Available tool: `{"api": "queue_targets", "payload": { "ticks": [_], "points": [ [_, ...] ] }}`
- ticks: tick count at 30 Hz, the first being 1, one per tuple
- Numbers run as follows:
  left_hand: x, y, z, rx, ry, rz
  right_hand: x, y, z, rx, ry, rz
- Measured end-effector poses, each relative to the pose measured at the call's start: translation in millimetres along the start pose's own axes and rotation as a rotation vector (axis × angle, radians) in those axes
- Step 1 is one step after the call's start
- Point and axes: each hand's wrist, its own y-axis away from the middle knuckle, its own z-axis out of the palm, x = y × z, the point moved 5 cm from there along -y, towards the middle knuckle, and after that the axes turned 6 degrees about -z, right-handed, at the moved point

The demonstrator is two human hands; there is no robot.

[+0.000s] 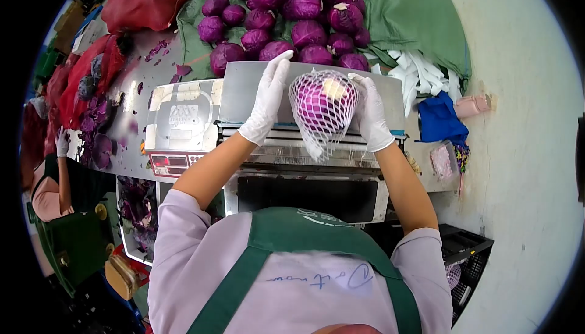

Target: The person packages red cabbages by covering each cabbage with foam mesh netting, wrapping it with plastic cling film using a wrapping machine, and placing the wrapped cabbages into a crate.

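A red cabbage [323,102] in white foam netting sits over the metal wrapping machine [250,81] in front of me, its pale stem end facing up. The net's gathered tail hangs over the machine's front edge. My right hand [370,114], in a white glove, grips the netted cabbage from its right side; part of the fingers is hidden. To its left, my gloved left hand [268,99] is open, fingers stretched upward and apart from the cabbage. Just beyond the machine lies a pile of bare red cabbages [308,32].
A digital scale [183,117] stands left of the machine. White foam nets [420,78] and a blue cloth [442,120] lie right. Red mesh sacks [152,2] and loose purple leaves [100,145] are left, near another person's gloved hand [62,142]. A black crate [469,255] is lower right.
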Motion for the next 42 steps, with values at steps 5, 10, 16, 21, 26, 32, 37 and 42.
{"api": "queue_targets", "payload": {
  "ticks": [5,10,16,21,26,32,37,42],
  "points": [
    [-35.9,8.9,27.7,-0.114,0.144,-0.020,4.4,29.8,28.1,0.051,-0.111,0.127],
    [9.6,36.1,-19.0,0.083,-0.577,0.480,-59.5,34.8,-18.5,-0.144,0.968,-0.526],
    [28.3,92.9,-109.6,-0.463,-1.829,0.851,-107.8,122.2,-35.7,-0.849,2.237,-0.950],
    [23.1,108.3,-63.5,-0.784,-1.876,0.922,-57.5,118.1,-35.6,-1.145,2.100,-1.059],
    [-13.3,101.4,-61.1,-0.538,-1.141,0.837,-50.5,117.1,-41.0,-0.750,1.243,-0.354],
    [87.4,137.0,-85.0,-0.259,-0.197,-0.070,-159.0,157.0,5.9,-0.567,0.947,-0.221],
    [133.2,50.3,-54.3,-0.132,-0.158,0.402,-181.5,51.0,21.1,-0.327,1.133,-1.052],
    [28.2,-9.0,-1.0,-0.545,-0.685,0.468,-88.7,21.6,48.7,-0.787,2.027,-0.643]
  ]
}}
